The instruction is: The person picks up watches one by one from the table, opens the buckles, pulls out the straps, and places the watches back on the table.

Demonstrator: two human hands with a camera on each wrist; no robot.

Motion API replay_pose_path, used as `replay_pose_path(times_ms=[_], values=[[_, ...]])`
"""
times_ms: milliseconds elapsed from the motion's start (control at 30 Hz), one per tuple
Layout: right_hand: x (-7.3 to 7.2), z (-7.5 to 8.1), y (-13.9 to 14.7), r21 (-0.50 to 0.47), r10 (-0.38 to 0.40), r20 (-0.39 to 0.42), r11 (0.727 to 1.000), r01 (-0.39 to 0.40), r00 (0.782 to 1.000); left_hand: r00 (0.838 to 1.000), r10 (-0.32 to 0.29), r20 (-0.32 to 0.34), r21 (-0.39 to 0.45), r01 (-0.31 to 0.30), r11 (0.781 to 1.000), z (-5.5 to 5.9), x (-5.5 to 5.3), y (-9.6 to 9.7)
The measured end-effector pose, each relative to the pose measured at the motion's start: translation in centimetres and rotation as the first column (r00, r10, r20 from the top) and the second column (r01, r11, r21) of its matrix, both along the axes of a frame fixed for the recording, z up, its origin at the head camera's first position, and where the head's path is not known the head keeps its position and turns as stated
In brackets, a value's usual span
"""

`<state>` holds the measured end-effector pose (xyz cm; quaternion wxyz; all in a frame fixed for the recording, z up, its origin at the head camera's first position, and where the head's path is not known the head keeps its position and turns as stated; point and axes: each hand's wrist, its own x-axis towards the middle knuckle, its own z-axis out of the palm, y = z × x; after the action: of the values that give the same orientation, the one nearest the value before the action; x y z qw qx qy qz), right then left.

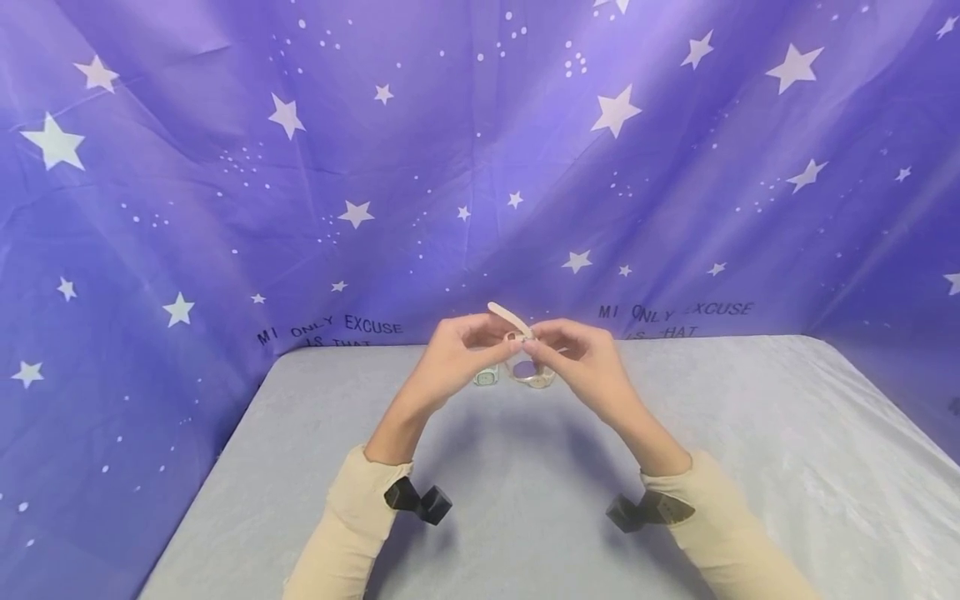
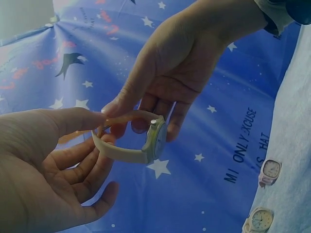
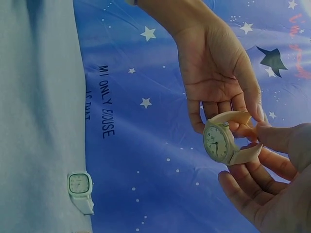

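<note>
A cream wristwatch (image 1: 534, 381) with a round pale dial (image 3: 216, 143) hangs between the two hands above the far part of the table, its strap bent into a loop. My left hand (image 1: 456, 357) pinches the strap between thumb and fingers. From the other side my right hand (image 1: 588, 362) pinches it too, the thumbs almost meeting where the strap ends overlap. One strap end (image 1: 510, 319) sticks up past the fingers in the head view. The fingertips partly cover the fastening, so I cannot tell whether it is buckled.
A pale green square-faced watch (image 1: 486, 377) lies behind the hands on the grey cloth-covered table (image 1: 517, 533). In the left wrist view, a pinkish watch (image 2: 270, 170) and a round-dialled watch (image 2: 261, 219) lie near the table's edge. A purple star-printed curtain (image 1: 450, 150) hangs behind.
</note>
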<state>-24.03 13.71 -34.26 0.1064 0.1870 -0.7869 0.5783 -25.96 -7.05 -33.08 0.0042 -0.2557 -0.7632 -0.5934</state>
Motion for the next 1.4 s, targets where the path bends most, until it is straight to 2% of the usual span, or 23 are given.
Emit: replay_pose_path(times_ms=[167, 400, 600, 867, 1100, 1400], values=[[-0.4, 0.5, 0.1, 0.000, 0.011, -0.004, 1.000, -0.011, 1.000, 0.999, -0.042, -0.012, 0.012, 0.042, 0.999, 0.3, -0.4, 0.1], [-0.8, 1.8, 0.4, 0.003, 0.041, 0.006, 0.999, -0.041, 0.999, 0.998, -0.062, -0.011, 0.068, 0.062, 0.996, 0.5, -1.1, 0.3], [-0.7, 1.3, 0.6, -0.006, 0.081, 0.052, 0.997, -0.080, 0.995, 0.999, -0.037, 0.027, 0.064, 0.035, 0.997, 0.0, -1.0, 0.3], [-0.9, 1.2, 0.5, -0.031, 0.116, 0.038, 0.993, -0.115, 0.993, 0.999, -0.039, 0.029, 0.076, 0.037, 0.996, -0.2, -1.1, 0.3], [-0.7, 1.6, 0.8, 0.017, 0.114, 0.033, 0.993, -0.114, 0.993, 0.998, -0.053, 0.023, 0.086, 0.051, 0.995, 0.1, -0.9, 0.1], [-0.6, 2.0, 1.0, 0.087, 0.100, 0.042, 0.991, -0.104, 0.994, 0.995, -0.102, 0.015, 0.063, 0.101, 0.993, 0.4, -0.8, -0.5]])
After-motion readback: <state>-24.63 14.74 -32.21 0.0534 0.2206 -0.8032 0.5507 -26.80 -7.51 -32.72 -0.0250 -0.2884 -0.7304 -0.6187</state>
